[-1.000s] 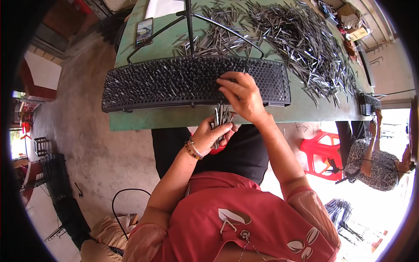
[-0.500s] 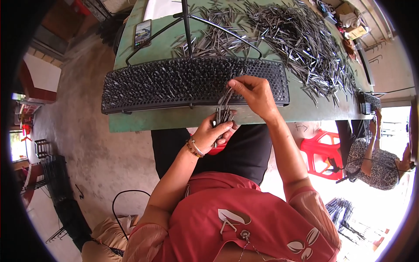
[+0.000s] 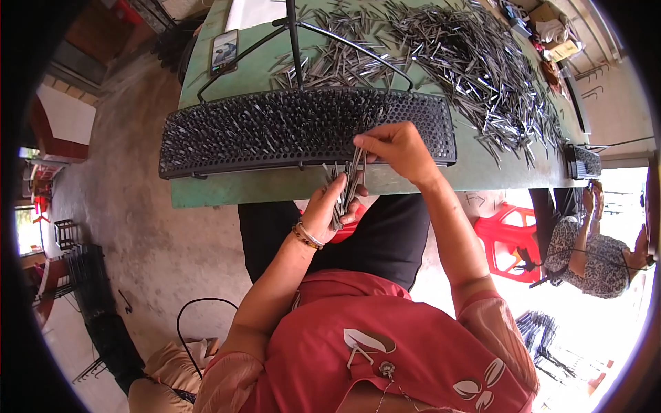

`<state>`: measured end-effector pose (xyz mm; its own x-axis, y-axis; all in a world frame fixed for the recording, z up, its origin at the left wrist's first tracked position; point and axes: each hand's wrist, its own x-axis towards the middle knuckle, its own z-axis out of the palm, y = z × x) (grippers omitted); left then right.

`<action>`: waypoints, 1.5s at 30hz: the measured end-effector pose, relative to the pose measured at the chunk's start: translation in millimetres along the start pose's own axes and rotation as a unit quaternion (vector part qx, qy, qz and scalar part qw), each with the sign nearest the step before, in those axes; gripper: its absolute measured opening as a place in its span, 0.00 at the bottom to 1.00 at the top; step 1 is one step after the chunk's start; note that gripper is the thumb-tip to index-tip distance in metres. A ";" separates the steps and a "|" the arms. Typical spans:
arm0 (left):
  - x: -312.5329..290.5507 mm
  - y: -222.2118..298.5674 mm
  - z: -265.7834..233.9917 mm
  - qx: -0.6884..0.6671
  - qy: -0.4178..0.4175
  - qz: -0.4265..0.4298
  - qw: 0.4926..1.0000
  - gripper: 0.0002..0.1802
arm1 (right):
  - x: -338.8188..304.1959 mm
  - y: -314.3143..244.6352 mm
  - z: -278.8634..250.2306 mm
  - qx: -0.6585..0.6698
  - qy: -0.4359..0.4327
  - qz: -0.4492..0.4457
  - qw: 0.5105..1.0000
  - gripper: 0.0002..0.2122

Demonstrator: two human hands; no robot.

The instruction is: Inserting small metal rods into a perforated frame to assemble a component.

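Observation:
My left hand (image 3: 329, 208) holds a bundle of thin grey metal pins (image 3: 346, 191) upright at the near edge of the green table (image 3: 248, 187). My right hand (image 3: 397, 149) pinches one pin at the top of that bundle, just in front of a long black perforated rack (image 3: 275, 127) filled with pins across most of its holes. A large loose heap of the same pins (image 3: 475, 55) lies on the table beyond the rack, to the right.
A black tripod stand (image 3: 296, 34) rises behind the rack, with a phone (image 3: 224, 49) lying to its left. A red plastic stool (image 3: 509, 237) and another person (image 3: 592, 248) are on the right. More black racks (image 3: 82, 275) stand on the floor at left.
My right hand has come back from the rack's surface toward the bundle in my left hand and now grips a pin there. The left hand has stayed in place.

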<state>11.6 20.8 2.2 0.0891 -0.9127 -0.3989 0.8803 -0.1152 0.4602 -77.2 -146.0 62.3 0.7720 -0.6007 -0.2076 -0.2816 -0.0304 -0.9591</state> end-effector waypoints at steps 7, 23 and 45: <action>7.4 -13.7 -6.2 0.105 -0.002 0.001 0.994 0.14 | -9.1 10.6 4.1 -0.098 -0.009 -0.032 0.995 0.10; 4.3 -11.0 -1.8 0.118 0.011 -0.032 0.992 0.18 | 18.9 10.0 11.7 -0.193 0.160 -0.319 0.914 0.06; 2.1 -7.9 1.2 0.112 0.015 -0.038 0.993 0.18 | 10.7 13.2 8.7 -0.202 0.115 -0.336 0.913 0.05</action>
<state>4.3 19.3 -1.3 0.0431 -0.8863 -0.4611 0.7593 -0.2709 0.5917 -67.7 -145.8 45.7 0.7210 -0.4886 0.4913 -0.0115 -0.7174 -0.6965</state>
